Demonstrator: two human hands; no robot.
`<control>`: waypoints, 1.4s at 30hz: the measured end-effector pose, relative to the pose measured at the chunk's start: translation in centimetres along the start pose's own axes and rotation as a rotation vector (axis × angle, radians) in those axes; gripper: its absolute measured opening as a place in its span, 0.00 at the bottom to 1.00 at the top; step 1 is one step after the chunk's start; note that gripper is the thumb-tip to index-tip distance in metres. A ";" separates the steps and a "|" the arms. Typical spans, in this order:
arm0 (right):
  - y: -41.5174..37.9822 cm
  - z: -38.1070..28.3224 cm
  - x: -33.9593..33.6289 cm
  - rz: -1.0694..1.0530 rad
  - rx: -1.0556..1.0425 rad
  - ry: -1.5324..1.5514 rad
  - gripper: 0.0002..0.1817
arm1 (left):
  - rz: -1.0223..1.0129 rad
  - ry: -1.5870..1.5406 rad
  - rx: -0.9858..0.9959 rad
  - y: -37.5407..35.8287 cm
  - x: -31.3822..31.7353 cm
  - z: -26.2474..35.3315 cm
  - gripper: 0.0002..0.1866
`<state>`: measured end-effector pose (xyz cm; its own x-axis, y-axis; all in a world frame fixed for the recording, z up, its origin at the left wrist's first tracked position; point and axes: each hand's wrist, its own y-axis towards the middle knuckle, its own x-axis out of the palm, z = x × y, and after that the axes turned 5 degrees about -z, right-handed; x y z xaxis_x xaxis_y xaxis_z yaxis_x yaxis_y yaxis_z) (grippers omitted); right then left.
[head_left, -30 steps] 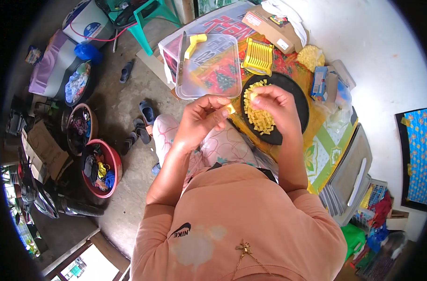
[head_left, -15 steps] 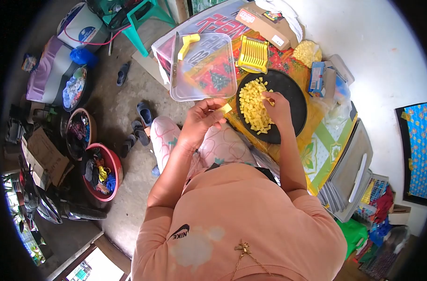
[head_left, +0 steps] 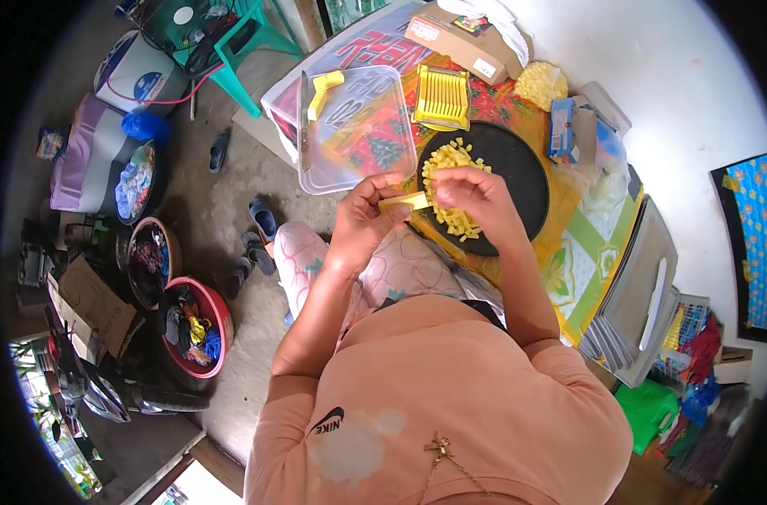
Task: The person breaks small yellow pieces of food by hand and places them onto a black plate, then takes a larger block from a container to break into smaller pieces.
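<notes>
My left hand pinches a flat yellow piece that points to the right. Close to its right end, my right hand is curved with thumb and fingers apart, over many small yellow cubes; nothing can be made out in it. The cubes lie on the left part of a round black tray. A clear plastic container behind my left hand holds a bent yellow piece. Beyond the tray sits a yellow slotted tool.
At the table's back are a cardboard box and a bag of pale yellow bits. A blue box stands right of the tray. Basins of cloth, slippers and a green chair are on the left.
My right hand has moved left from the cubes to the end of the yellow piece. The piece now lies more level in my left hand. The view has shifted slightly.
</notes>
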<state>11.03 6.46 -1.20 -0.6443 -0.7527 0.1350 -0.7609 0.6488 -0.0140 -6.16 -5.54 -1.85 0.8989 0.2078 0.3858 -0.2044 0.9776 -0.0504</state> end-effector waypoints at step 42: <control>-0.4 -1.8 2.1 -0.054 -0.002 0.199 0.14 | -0.053 0.003 0.054 -0.2 1.4 1.6 0.22</control>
<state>10.07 4.82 0.86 -0.5742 -0.7498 0.3288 -0.7938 0.6081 0.0004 -5.47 -5.50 0.18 0.9101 0.1559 0.3838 -0.1770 0.9840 0.0201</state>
